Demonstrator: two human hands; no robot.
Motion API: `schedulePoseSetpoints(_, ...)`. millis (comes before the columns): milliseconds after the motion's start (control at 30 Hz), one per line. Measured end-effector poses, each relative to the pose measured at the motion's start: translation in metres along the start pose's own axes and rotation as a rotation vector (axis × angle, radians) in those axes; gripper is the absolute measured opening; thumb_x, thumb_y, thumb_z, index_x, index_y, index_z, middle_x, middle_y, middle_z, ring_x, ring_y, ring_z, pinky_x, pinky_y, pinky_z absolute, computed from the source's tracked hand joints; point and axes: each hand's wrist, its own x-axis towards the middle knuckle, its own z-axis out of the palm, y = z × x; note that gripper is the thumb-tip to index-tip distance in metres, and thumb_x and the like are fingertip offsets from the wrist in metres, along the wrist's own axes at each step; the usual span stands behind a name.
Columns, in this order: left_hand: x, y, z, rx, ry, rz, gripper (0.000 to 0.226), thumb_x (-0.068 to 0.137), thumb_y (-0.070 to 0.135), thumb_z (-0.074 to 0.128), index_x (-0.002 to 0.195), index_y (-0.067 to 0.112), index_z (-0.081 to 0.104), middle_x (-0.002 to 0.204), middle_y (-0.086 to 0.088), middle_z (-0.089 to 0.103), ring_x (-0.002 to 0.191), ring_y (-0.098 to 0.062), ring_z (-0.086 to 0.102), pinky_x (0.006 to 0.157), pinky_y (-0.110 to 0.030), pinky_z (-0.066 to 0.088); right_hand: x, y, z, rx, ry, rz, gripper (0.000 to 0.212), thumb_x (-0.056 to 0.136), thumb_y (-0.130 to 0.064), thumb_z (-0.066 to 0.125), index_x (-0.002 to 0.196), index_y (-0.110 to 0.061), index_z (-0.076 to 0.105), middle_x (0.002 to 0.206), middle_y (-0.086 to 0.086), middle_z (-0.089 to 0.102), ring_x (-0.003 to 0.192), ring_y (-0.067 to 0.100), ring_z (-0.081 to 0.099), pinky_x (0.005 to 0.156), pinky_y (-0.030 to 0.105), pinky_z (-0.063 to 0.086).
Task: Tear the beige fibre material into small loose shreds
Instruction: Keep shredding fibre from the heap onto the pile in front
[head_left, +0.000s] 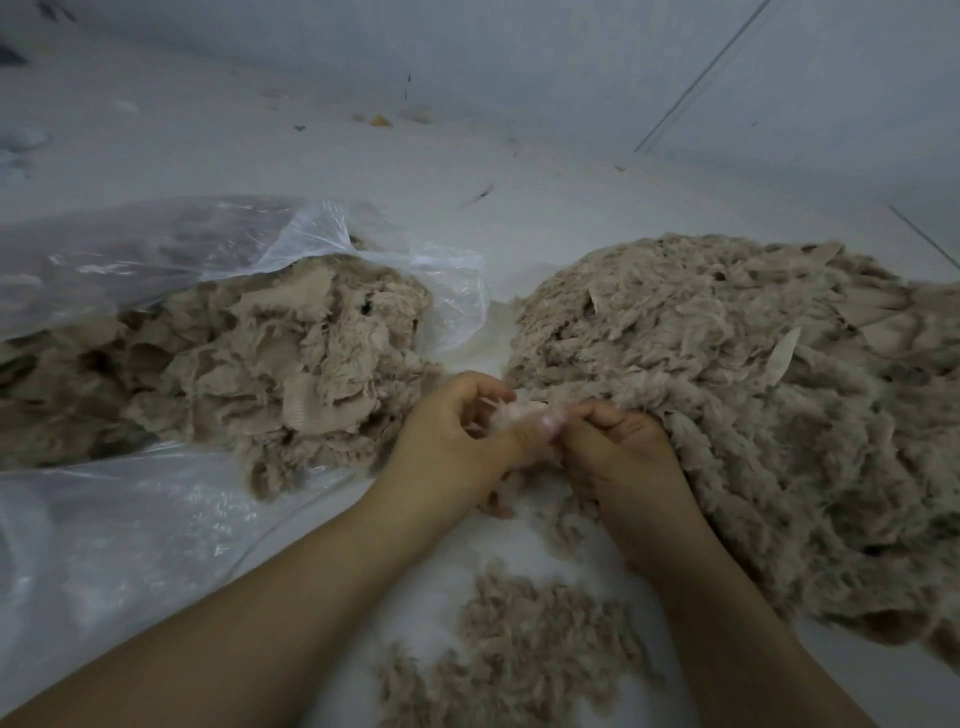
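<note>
A small tuft of beige fibre material (524, 413) is pinched between my left hand (457, 441) and my right hand (618, 462), which meet at the centre of the view. Both hands are closed on it, thumbs nearly touching. On the right lies a big heap of loose beige shreds (753, 405), its near edge against my right hand. On the left, coarser matted beige fibre pieces (270, 364) spill from a clear plastic bag (130, 519). A smaller patch of shreds (524, 644) lies on the floor between my forearms.
The white floor (363, 166) stretches away to a pale wall. Small bits of debris, one yellow scrap (381, 121) among them, lie far back. A thin dark line (701, 78) runs diagonally at the upper right.
</note>
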Motion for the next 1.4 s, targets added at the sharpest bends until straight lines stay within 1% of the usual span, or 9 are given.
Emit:
schedulePoseSetpoints(200,0.007,-0.005,-0.005,-0.187,-0.041,-0.170,0.021,0.087,-0.012,0.050,0.072,-0.002,0.061,0.055,-0.015,0.060,0.039,-0.023,0.055,0.038,-0.028,0.048,0.002,0.000,0.000,0.074,0.042,0.038,0.031,0.094,-0.013,0.056,0.065,-0.014,0.046,0.041,-0.009,0.030,0.034,0.003,0.021,0.035,0.015,0.022)
schedulePoseSetpoints(333,0.008,-0.004,-0.010,-0.262,-0.101,-0.149,0.011,0.087,0.005,0.068,0.087,0.003,0.057,0.067,-0.016,0.063,0.043,-0.028,0.056,0.039,-0.029,0.047,0.002,0.000,0.002,0.086,0.054,0.023,0.033,0.095,-0.014,0.056,0.064,-0.015,0.045,0.042,-0.008,0.028,0.035,0.004,0.020,0.035,0.015,0.020)
schedulePoseSetpoints(400,0.008,-0.008,-0.008,-0.102,-0.135,-0.064,0.033,0.075,0.012,0.080,0.098,0.008,0.056,0.084,-0.014,0.067,0.046,-0.030,0.059,0.039,-0.028,0.046,0.002,0.001,0.001,0.087,0.052,0.016,0.036,0.095,-0.012,0.055,0.061,-0.015,0.044,0.041,-0.007,0.029,0.034,0.003,0.021,0.035,0.014,0.022)
schedulePoseSetpoints(567,0.009,-0.012,-0.007,0.047,-0.103,0.046,0.005,0.092,0.005,0.062,0.091,0.004,0.058,0.054,-0.004,0.061,0.035,-0.020,0.053,0.036,-0.023,0.041,0.002,0.002,0.000,0.078,0.022,0.011,0.032,0.094,-0.014,0.055,0.064,-0.012,0.045,0.041,-0.008,0.030,0.034,0.003,0.021,0.035,0.014,0.022)
schedulePoseSetpoints(733,0.012,-0.009,-0.013,-0.240,-0.023,-0.100,0.043,0.100,0.017,0.047,0.059,0.015,0.060,0.047,-0.013,0.054,0.030,-0.022,0.044,0.035,-0.019,0.029,0.004,0.006,-0.004,0.085,0.016,0.005,0.030,0.088,-0.025,0.060,0.063,-0.017,0.047,0.044,-0.007,0.028,0.036,0.005,0.018,0.037,0.015,0.017)
schedulePoseSetpoints(867,0.012,-0.011,-0.008,-0.027,-0.105,-0.061,0.032,0.077,0.047,0.073,0.084,0.018,0.062,0.069,-0.014,0.065,0.045,-0.030,0.058,0.038,-0.026,0.040,0.004,0.008,-0.006,0.014,-0.046,-0.040,0.025,0.085,-0.031,0.069,0.064,-0.018,0.067,0.045,0.013,0.043,0.043,0.014,0.036,0.048,0.022,0.037)
schedulePoseSetpoints(1033,0.011,-0.014,-0.004,-0.083,-0.072,-0.023,0.024,0.092,0.016,0.065,0.070,0.008,0.061,0.052,-0.008,0.059,0.037,-0.018,0.051,0.036,-0.020,0.038,0.003,0.008,-0.005,-0.033,-0.054,-0.054,0.030,0.090,-0.025,0.063,0.061,-0.021,0.067,0.042,-0.006,0.038,0.037,0.006,0.026,0.039,0.016,0.026)
schedulePoseSetpoints(1200,0.014,-0.014,-0.012,-0.316,0.023,-0.063,0.021,0.095,0.014,0.059,0.078,0.002,0.060,0.052,-0.009,0.056,0.037,-0.017,0.044,0.037,-0.019,0.033,0.003,0.007,-0.003,0.040,-0.026,-0.020,0.037,0.094,-0.018,0.056,0.057,-0.023,0.062,0.043,-0.010,0.032,0.037,0.004,0.020,0.038,0.014,0.020)
schedulePoseSetpoints(1400,0.012,-0.013,-0.010,-0.221,0.205,0.093,0.025,0.095,0.015,0.060,0.071,0.012,0.065,0.047,-0.007,0.051,0.036,-0.015,0.044,0.037,-0.020,0.036,0.001,0.003,-0.006,0.031,-0.067,0.009,0.038,0.092,-0.030,0.061,0.054,-0.023,0.059,0.046,-0.004,0.030,0.038,0.007,0.019,0.039,0.018,0.014)
